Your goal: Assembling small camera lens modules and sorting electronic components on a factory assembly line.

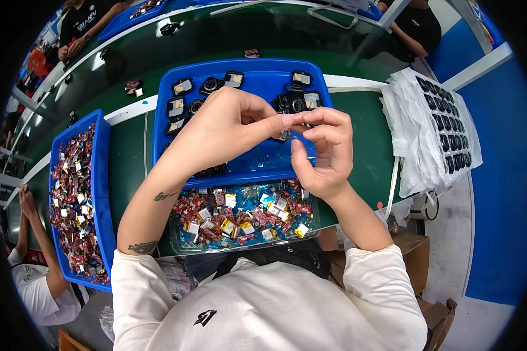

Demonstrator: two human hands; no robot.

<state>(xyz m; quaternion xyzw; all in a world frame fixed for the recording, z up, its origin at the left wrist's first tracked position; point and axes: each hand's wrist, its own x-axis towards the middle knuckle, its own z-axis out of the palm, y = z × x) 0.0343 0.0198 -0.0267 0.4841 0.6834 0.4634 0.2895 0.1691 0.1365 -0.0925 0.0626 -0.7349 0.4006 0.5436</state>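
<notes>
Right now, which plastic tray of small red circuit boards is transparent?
The clear plastic tray nearest the white shirt; the long blue plastic tray at left is opaque.

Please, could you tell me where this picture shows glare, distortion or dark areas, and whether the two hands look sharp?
In the head view, bright reflections lie on the far green surface, toward upper left; the blue floor's edge bows at right; the corners are black; the left hand and right hand look fairly sharp.
</notes>
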